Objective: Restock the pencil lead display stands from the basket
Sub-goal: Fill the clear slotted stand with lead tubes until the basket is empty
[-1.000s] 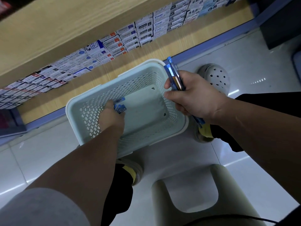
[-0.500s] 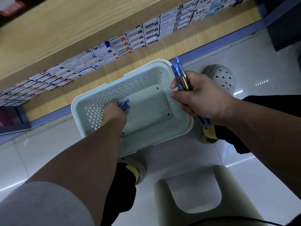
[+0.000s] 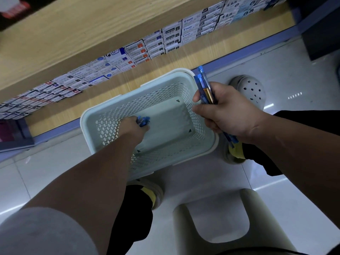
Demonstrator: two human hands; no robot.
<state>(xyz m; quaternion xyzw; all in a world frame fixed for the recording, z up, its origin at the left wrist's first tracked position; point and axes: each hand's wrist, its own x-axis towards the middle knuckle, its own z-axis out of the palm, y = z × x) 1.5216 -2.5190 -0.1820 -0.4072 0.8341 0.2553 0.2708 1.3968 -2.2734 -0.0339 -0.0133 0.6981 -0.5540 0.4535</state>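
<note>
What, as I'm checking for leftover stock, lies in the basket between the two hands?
Only the basket, its bare floor and perforated wall, between left hand and right hand, in the head view.

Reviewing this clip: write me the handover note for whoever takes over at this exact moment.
Left hand: down inside the basket, fingers curled on a few small blue lead packs near its floor.
Right hand: grips a bundle of blue lead cases over the basket's right rim.
The basket sits low in front of the shelf of boxed stock. No other packs show in it, though the arm hides part.
Done, apparently: most stock gathered from the basket.
Left: lift out the last packs, then fill the display stands, which are not in view.
</note>
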